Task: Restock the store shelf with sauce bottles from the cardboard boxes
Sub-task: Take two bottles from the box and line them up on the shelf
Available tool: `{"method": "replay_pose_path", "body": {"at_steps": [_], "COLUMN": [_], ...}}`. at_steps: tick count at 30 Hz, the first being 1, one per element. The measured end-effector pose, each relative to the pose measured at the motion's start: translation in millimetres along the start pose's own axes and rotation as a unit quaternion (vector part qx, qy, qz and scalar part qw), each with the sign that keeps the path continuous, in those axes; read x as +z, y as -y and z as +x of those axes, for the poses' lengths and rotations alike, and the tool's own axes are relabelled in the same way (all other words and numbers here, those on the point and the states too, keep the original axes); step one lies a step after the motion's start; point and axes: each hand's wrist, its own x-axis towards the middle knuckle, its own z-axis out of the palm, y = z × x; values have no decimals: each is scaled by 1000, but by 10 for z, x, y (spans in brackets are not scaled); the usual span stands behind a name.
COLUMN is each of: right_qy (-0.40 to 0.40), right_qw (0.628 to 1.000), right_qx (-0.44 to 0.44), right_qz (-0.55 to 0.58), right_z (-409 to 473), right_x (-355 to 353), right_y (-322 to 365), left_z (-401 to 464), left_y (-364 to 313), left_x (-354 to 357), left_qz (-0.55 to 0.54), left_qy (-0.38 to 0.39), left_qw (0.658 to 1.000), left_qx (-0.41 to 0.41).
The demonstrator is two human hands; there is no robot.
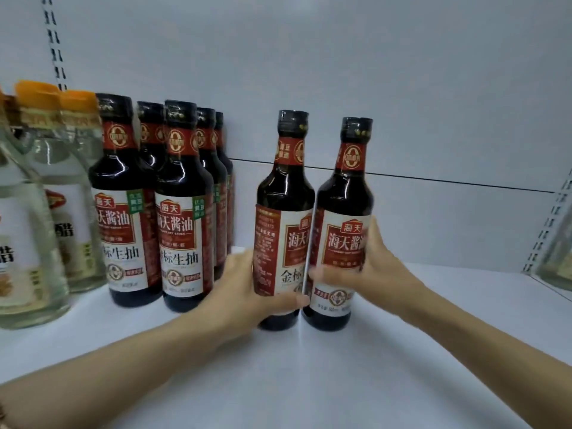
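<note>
Two dark soy sauce bottles with red and white labels stand side by side, touching, in the middle of the white shelf (309, 382). My left hand (247, 289) grips the left bottle (283, 212) low on its body, thumb across the front. My right hand (365, 267) grips the right bottle (342, 218) around its label, thumb across the front. Both bottles are upright. No cardboard box is in view.
Several matching soy sauce bottles (182, 212) stand in rows at the left. Clear vinegar bottles with orange caps (62, 196) fill the far left. Another clear bottle (557, 252) shows at the right edge. The shelf's white back wall (402, 88) is behind.
</note>
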Motion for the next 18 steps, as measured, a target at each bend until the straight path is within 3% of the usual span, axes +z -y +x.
{"method": "replay_pose_path", "body": {"at_steps": [2, 5, 12, 18], "right_qy": [58, 81, 4, 11], "right_qw": [998, 996, 996, 996], "right_qx": [25, 25, 56, 59], "right_qz": [-4, -20, -67, -73], "right_z": [-95, -56, 332, 600], "right_x": [32, 3, 24, 118], "right_y": [-119, -160, -413, -435], "left_z": [29, 111, 321, 537], "left_y": [105, 168, 247, 201], "left_x": [-18, -51, -53, -6], "left_qz": [3, -1, 55, 73], "left_qy": [12, -22, -70, -96], "left_qw": [1000, 999, 995, 989], "left_qx": [-29, -29, -53, -88]}}
